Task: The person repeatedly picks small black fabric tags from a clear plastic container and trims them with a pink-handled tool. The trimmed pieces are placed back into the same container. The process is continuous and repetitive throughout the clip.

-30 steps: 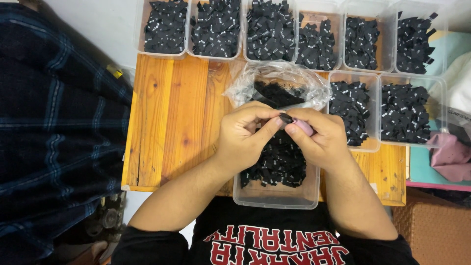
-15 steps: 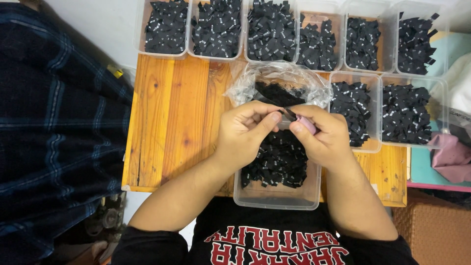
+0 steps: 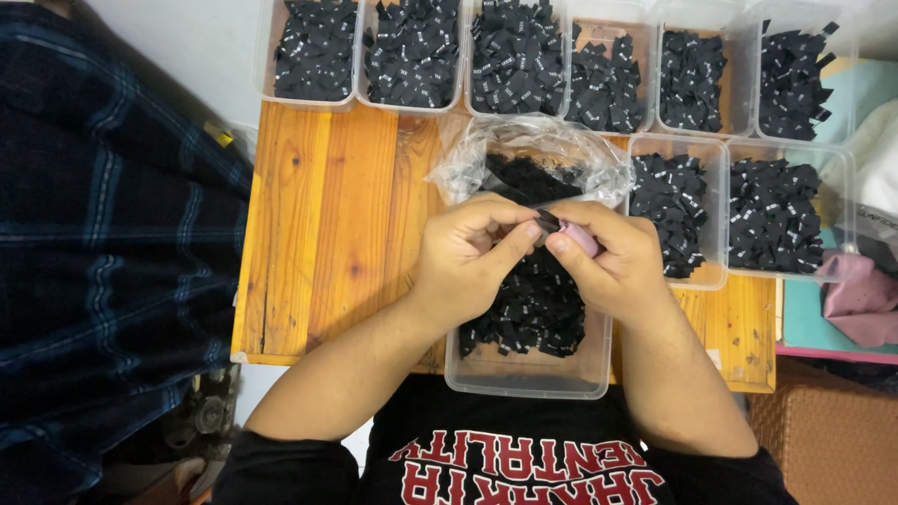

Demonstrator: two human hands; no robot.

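Observation:
My left hand (image 3: 468, 257) and my right hand (image 3: 613, 266) meet over a clear plastic tub (image 3: 524, 374) half full of small black fabric labels (image 3: 533, 313). Both hands pinch one small black label (image 3: 547, 222) between thumbs and forefingers. My right hand also grips a small pink tool (image 3: 582, 240), mostly hidden by the fingers. Just beyond the hands lies a crumpled clear plastic bag (image 3: 486, 154) holding more black labels.
A wooden tabletop (image 3: 327, 215) carries a back row of several clear tubs (image 3: 313, 51) of black labels, and two more tubs (image 3: 786, 210) to the right. Dark plaid cloth (image 3: 103, 262) fills the left side. Pink cloth (image 3: 861, 299) lies at the right edge.
The fingers have shifted slightly on the black label; both hands stay in the same place over the tub.

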